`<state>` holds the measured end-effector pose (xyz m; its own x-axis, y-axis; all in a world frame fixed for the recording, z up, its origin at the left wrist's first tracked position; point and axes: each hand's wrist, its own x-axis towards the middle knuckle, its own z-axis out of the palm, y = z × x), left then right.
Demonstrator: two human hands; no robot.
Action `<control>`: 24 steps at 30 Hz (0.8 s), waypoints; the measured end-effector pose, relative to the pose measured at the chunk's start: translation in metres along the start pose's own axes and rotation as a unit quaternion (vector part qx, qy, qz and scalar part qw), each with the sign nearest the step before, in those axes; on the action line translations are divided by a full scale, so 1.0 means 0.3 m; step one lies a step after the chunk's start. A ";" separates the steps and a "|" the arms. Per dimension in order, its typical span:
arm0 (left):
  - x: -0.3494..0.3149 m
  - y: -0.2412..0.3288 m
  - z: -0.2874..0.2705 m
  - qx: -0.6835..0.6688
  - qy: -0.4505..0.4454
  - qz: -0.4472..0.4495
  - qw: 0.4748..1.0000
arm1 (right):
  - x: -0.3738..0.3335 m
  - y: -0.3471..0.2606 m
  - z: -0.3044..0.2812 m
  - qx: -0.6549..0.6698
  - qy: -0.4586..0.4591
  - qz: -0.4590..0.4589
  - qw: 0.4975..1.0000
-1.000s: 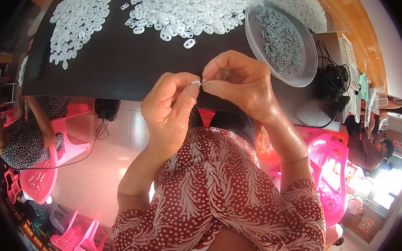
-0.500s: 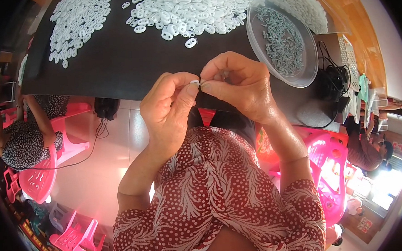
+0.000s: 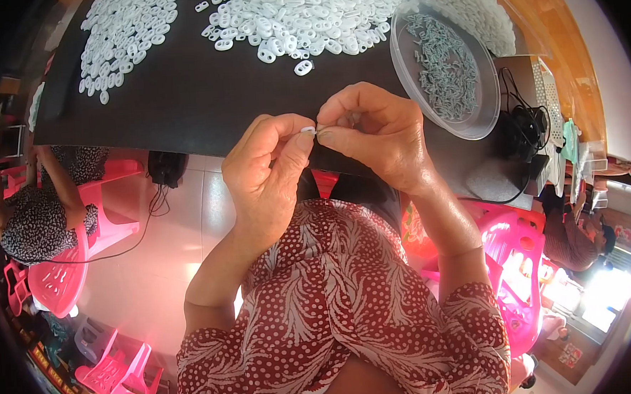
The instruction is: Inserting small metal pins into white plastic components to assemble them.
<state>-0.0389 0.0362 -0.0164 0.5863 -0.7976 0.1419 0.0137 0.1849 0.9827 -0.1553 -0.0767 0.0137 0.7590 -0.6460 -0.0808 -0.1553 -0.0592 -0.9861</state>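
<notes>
Between the thumb and forefinger of my left hand (image 3: 266,178) is a small white oval plastic piece (image 3: 308,129), mostly covered by the fingertips. My right hand (image 3: 387,140) is closed in a pinch right against it; whatever its fingertips hold is too small and hidden to name. Both hands meet just over the near edge of the dark table (image 3: 182,97). A loose white two-hole oval piece (image 3: 303,68) lies beyond them, in front of a big heap of white two-hole pieces (image 3: 306,19). To the right, a clear round tub (image 3: 462,131) holds many small grey-green pieces (image 3: 446,69), perhaps springs.
A second spread of white two-hole pieces (image 3: 125,36) lies at the far left. Behind the tub is a heap of translucent white pieces (image 3: 473,14). Black cables (image 3: 525,118) bunch at the table's right end. Another person (image 3: 42,218) sits at left on a pink chair (image 3: 59,282).
My hands keep the same pinch on the white piece, fingertips together. The table and its heaps sit very slightly lower and farther right in the picture.
</notes>
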 end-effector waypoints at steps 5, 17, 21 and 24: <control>-0.003 -0.007 -0.014 0.028 -0.025 0.005 0.999 | 0.001 -0.001 0.001 -0.013 -0.005 -0.012 1.000; -0.005 -0.009 -0.019 0.017 -0.025 0.001 1.000 | 0.003 0.017 0.011 0.013 0.013 -0.024 1.000; -0.004 -0.013 -0.021 0.022 -0.027 0.003 0.999 | 0.001 0.001 0.008 0.013 -0.001 0.009 1.000; -0.005 -0.015 -0.019 0.023 -0.027 0.000 0.999 | 0.001 0.000 0.009 0.009 -0.002 0.008 1.000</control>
<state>-0.0352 0.0398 -0.0218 0.5415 -0.8276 0.1479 -0.0241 0.1605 0.9867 -0.1533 -0.0751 0.0133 0.7585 -0.6444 -0.0975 -0.1563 -0.0347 -0.9871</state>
